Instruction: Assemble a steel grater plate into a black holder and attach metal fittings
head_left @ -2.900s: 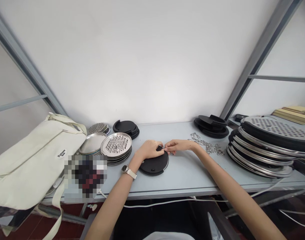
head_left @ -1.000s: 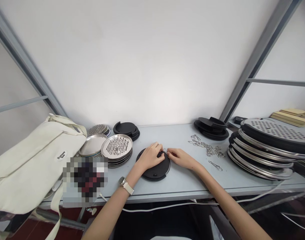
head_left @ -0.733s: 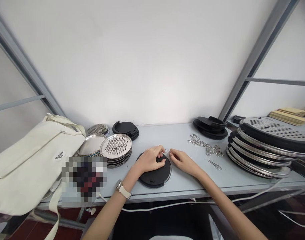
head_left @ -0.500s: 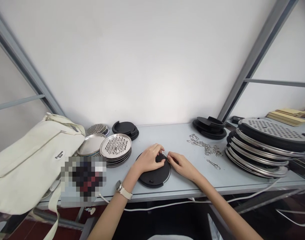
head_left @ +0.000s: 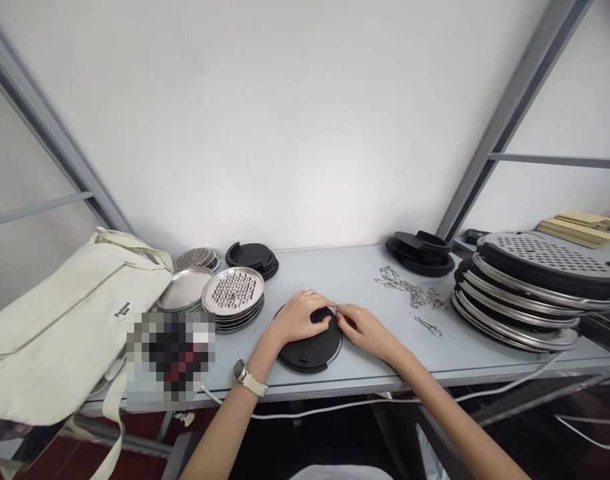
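One cream bag [head_left: 75,320] slumps at my far left, its strap hanging over the table edge; a blurred patch just beside it hides whatever lies there; next come three piles of round metal pieces on the pale table [head_left: 335,263]: small perforated discs [head_left: 195,258] at the back, plain shiny discs [head_left: 187,287] in front of them, and a neat stack of grater discs [head_left: 233,292] nearest me; behind the grater stack sit a few notched black rounds [head_left: 252,255], near the wall.

My left hand [head_left: 302,317], with a pale-strapped watch [head_left: 249,379] at the wrist, holds a black disc [head_left: 309,350] that lies near the front edge, in the middle of the table; my fingers curve over its far side and my thumb is bent above it; my right hand [head_left: 362,327] meets it at the disc's right rim, fingers drawn in narrow, and I cannot tell what they grip, since only a tiny glint shows there.

Farther right, wire clips [head_left: 412,293] lie in a loose heap, with a single clip [head_left: 428,326] apart, nearer me; behind them rest more black pieces [head_left: 419,253]; then a tall stack of large discs [head_left: 529,293], black and silver, topped by a perforated one.
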Available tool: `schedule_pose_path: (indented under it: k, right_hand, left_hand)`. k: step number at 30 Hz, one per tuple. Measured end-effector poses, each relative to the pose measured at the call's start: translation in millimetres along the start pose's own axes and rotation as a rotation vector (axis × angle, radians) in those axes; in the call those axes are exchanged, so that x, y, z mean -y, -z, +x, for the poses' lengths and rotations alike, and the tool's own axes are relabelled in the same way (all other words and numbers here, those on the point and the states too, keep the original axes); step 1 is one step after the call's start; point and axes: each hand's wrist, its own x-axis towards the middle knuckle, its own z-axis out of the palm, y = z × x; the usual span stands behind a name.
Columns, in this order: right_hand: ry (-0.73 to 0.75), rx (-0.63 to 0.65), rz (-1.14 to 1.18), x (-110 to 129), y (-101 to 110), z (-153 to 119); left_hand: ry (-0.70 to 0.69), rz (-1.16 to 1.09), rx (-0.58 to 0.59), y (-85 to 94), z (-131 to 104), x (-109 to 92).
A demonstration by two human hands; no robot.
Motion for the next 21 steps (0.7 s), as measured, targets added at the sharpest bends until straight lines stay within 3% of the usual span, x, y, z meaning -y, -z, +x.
schedule_pose_path:
  k: [21]
  right_hand:
    - [0.028,-0.032,-0.057,-0.1,-0.9,-1.9]
  left_hand:
    - [0.017,0.015,-0.018,-2.0,-2.1,2.2]
